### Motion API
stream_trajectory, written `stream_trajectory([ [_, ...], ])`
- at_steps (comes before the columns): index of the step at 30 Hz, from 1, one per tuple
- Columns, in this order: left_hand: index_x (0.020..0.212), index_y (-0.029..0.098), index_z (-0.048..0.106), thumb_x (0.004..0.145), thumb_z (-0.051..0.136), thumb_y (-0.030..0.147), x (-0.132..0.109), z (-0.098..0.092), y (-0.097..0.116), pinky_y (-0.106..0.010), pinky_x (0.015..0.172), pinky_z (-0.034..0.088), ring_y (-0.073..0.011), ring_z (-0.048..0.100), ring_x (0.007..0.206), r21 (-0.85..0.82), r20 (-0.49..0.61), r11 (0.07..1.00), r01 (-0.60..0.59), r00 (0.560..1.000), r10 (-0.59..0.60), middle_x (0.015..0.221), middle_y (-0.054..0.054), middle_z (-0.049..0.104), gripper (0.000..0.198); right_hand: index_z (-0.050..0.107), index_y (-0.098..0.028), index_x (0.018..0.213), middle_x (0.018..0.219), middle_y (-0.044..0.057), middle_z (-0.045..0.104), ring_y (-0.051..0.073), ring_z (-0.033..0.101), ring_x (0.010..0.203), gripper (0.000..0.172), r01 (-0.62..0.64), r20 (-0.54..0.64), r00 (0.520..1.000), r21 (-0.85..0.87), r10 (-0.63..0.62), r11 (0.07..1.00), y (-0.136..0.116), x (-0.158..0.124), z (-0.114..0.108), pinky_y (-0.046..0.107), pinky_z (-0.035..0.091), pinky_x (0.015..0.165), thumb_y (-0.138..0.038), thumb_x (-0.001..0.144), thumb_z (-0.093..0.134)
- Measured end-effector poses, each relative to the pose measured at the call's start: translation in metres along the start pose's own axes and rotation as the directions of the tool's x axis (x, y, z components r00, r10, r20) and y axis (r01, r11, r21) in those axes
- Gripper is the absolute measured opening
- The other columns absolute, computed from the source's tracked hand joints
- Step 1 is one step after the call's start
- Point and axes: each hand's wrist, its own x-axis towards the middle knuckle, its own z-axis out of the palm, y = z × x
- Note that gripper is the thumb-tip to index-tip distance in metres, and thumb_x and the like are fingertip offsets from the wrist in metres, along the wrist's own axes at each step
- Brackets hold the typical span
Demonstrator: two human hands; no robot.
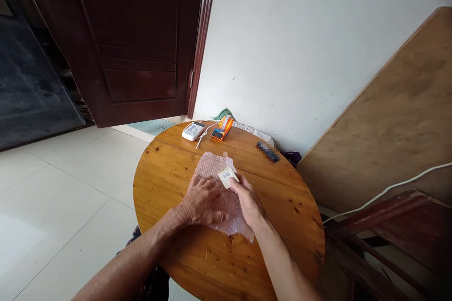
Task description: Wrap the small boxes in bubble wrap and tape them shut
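A sheet of pinkish, see-through bubble wrap lies on the round wooden table. My left hand rests flat on its left part with the fingers spread. Over the upper right of the sheet, my right hand pinches a small pale box between thumb and fingers. Printing like a barcode shows on the box's upper face. A bit of clear tape seems to stick up at the far edge of the wrap.
An orange tape dispenser and a white device with a cable stand at the table's far side. A dark, blurred-out object lies at the right. Beyond are a white wall, a dark red door and a leaning wooden board.
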Motion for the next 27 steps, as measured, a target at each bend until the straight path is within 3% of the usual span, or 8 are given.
stream_trajectory([
  [2,0.132,0.027,0.059,0.079,0.064,0.06,0.001,-0.006,-0.008,-0.058,0.117,0.022,-0.0343,0.035,0.142,0.01,-0.03,0.993,0.121,0.992,-0.121,0.148,-0.011,0.049,0.064,0.065,-0.022,0.101,0.102,0.005,0.073,0.025,0.064,0.098,0.044,0.014,-0.029,0.999,0.003,-0.014,1.0,0.004,-0.003,-0.013,0.037,0.045,0.09,-0.052,0.071,0.075],
  [4,0.136,0.026,0.055,0.076,0.068,0.056,0.001,-0.01,-0.017,-0.06,0.118,0.019,-0.0347,0.035,0.142,0.025,-0.031,0.982,0.186,0.982,-0.185,0.149,-0.012,0.048,0.068,0.064,-0.022,0.103,0.103,0.005,0.073,0.025,0.064,0.099,0.045,0.016,-0.026,1.0,-0.032,-0.016,0.999,0.005,-0.006,-0.018,0.037,0.046,0.091,-0.05,0.07,0.076],
  [8,0.14,0.022,0.05,0.067,0.075,0.057,-0.001,-0.014,-0.029,-0.061,0.119,0.012,-0.0361,0.031,0.144,0.028,0.057,0.988,0.15,0.987,-0.151,0.151,-0.013,0.044,0.085,0.06,-0.023,0.111,0.103,0.005,0.072,0.025,0.065,0.096,0.046,0.061,0.038,0.998,-0.202,-0.054,0.978,0.001,-0.004,-0.019,0.037,0.049,0.087,-0.048,0.075,0.071],
  [11,0.143,0.024,0.046,0.065,0.076,0.056,-0.002,-0.013,-0.031,-0.061,0.12,0.01,-0.0366,0.027,0.146,0.019,0.072,0.989,0.149,0.986,-0.15,0.153,-0.012,0.042,0.09,0.058,-0.023,0.115,0.105,0.006,0.071,0.025,0.065,0.096,0.044,0.151,0.135,0.986,-0.438,-0.101,0.886,-0.002,-0.002,-0.02,0.04,0.049,0.088,-0.037,0.075,0.067],
  [14,0.144,0.025,0.044,0.064,0.077,0.055,-0.002,-0.012,-0.032,-0.061,0.12,0.009,-0.0369,0.026,0.146,0.008,0.076,0.99,0.141,0.987,-0.141,0.154,-0.012,0.041,0.092,0.058,-0.024,0.119,0.118,0.007,0.068,0.027,0.062,0.109,0.049,0.236,0.219,0.968,-0.618,-0.124,0.75,-0.001,-0.003,-0.024,0.044,0.044,0.099,-0.024,0.07,0.065],
  [17,0.145,0.025,0.044,0.064,0.078,0.055,-0.001,-0.011,-0.034,-0.062,0.119,0.008,-0.0373,0.025,0.147,0.007,0.081,0.99,0.138,0.987,-0.138,0.154,-0.012,0.04,0.092,0.055,-0.023,0.126,0.128,0.009,0.064,0.027,0.059,0.117,0.057,0.255,0.219,0.965,-0.65,-0.145,0.716,0.002,-0.006,-0.026,0.046,0.042,0.103,-0.023,0.07,0.063],
  [21,0.146,0.025,0.043,0.064,0.078,0.054,0.0,-0.012,-0.035,-0.063,0.119,0.007,-0.0371,0.024,0.147,-0.004,0.094,0.99,0.139,0.986,-0.138,0.155,-0.013,0.039,0.093,0.06,-0.024,0.119,0.116,0.007,0.069,0.026,0.063,0.107,0.046,0.279,0.206,0.96,-0.639,-0.19,0.717,0.006,-0.008,-0.026,0.043,0.046,0.097,-0.024,0.073,0.062],
  [27,0.147,0.023,0.041,0.066,0.076,0.054,0.0,-0.017,-0.033,-0.063,0.118,0.006,-0.0364,0.022,0.148,0.015,0.118,0.989,0.148,0.982,-0.148,0.156,-0.014,0.037,0.093,0.064,-0.026,0.118,0.115,0.005,0.071,0.028,0.064,0.106,0.046,0.305,0.188,0.952,-0.597,-0.24,0.742,0.009,-0.007,-0.026,0.044,0.046,0.097,-0.024,0.072,0.066],
])
